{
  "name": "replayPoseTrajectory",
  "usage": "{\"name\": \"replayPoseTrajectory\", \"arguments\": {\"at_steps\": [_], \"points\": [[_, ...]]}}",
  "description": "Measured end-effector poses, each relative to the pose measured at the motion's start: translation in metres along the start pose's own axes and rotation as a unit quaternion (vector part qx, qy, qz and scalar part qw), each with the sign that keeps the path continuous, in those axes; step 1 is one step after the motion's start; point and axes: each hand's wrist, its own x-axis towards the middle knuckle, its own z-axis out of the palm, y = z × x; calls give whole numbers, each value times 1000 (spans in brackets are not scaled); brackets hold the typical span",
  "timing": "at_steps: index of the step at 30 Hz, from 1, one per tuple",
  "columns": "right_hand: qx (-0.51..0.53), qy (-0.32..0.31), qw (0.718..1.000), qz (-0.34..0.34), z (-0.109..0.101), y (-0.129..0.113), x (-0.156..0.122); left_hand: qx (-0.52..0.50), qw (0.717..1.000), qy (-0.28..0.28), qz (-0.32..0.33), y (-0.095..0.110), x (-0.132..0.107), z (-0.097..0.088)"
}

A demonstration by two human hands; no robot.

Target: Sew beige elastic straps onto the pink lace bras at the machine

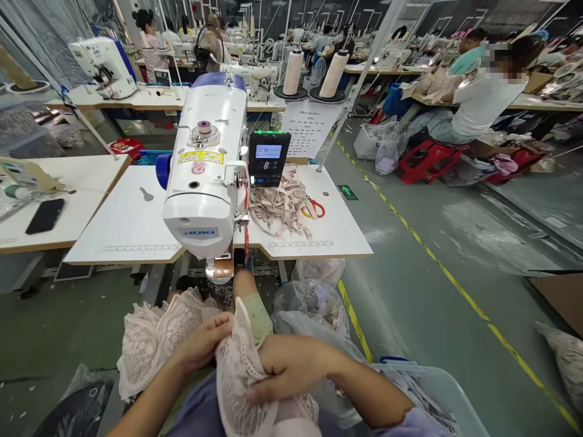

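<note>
A bundle of pale pink lace fabric (157,337) lies on my lap, below the sewing table. My left hand (204,343) pinches one edge of the lace with curled fingers. My right hand (286,367) is closed around a fold of the same lace (241,370), just right of the left hand. Straight ahead stands a white sewing machine (204,176) with a small control panel (268,158) on its right side. A pile of beige straps (282,209) lies on the white table (127,224) beside the machine, with red-handled scissors (313,208) at its right edge.
Clear plastic bags (314,300) sit on the floor to my right, and a plastic bin (437,388) is at lower right. A black phone (44,216) rests on the left table. A seated person (478,100) works at far right. A yellow floor line (455,285) marks the aisle.
</note>
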Motion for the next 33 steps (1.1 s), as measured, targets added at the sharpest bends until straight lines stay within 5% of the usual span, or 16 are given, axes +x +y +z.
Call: {"name": "replayPoseTrajectory", "arguments": {"at_steps": [2,4,7,9,12,14,18,21,25,29,33], "points": [[-55,9,998,20,-11,26,-12,2,999,31,32,-10,7,2],[-145,115,976,112,-34,63,-8,74,989,102,81,-15,10,4],[-284,335,834,333,-89,121,24,205,956,159,136,-15,12,15],[-316,372,779,392,-129,149,50,248,944,156,152,-14,11,22],[-293,375,784,399,-168,167,72,255,931,187,184,-11,6,22],[-264,376,802,383,-173,165,72,252,923,216,197,-8,1,17],[-163,390,845,327,-135,145,56,247,914,241,214,-3,-5,3],[117,418,875,214,-83,127,43,252,906,245,236,6,-6,-3],[368,390,836,118,-23,104,39,261,916,202,230,26,-7,-8],[397,416,810,118,9,94,46,272,935,105,205,39,-7,-4],[368,448,799,156,19,98,44,286,933,100,197,44,-4,10]]}}
